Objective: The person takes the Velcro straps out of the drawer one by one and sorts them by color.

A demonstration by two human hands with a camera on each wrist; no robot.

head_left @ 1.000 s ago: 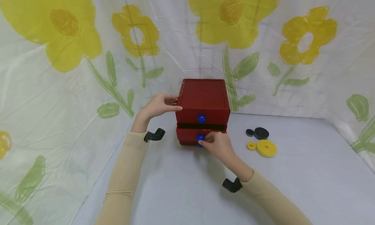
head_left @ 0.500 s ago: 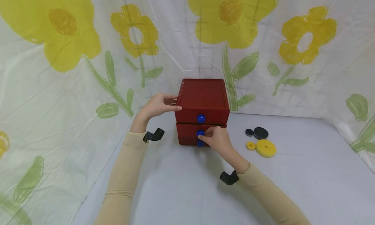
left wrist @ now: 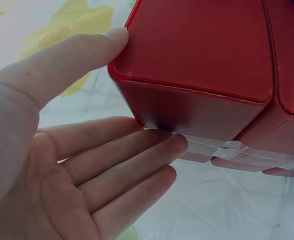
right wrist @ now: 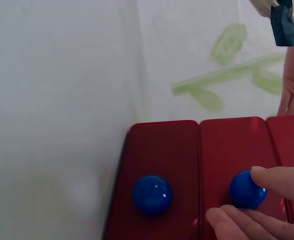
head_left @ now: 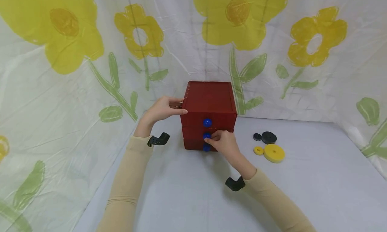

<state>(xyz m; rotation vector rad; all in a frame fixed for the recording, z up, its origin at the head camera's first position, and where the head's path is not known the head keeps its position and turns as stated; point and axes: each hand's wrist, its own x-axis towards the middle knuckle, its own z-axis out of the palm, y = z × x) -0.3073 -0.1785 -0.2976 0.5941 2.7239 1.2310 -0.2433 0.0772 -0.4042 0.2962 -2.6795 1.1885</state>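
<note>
A red chest of three stacked drawers (head_left: 210, 97) stands against the back, each drawer front bearing a round blue knob. My right hand (head_left: 225, 143) pinches the middle knob (right wrist: 247, 190) between thumb and fingers; the middle drawer front (right wrist: 237, 145) sits level with its neighbours. Below it, the bottom knob (right wrist: 152, 194) is untouched, and the top knob (head_left: 207, 123) is also free. At the chest's left side is my left hand (head_left: 163, 108). Its thumb (left wrist: 102, 47) touches the top drawer's front edge, and its fingers, nearly straight, reach along the side wall (left wrist: 172, 110).
Right of the chest lie a small black disc (head_left: 257, 137), a larger black disc (head_left: 269, 137), a small yellow ring (head_left: 258, 150) and a large yellow disc (head_left: 274, 153) on the white tabletop (head_left: 181, 191). A flowered curtain (head_left: 181, 40) hangs close behind.
The middle drawer, pulled partly out a second ago, has slid back in with my right hand on its knob. The dark gap above it is gone. My left hand has stayed put.
</note>
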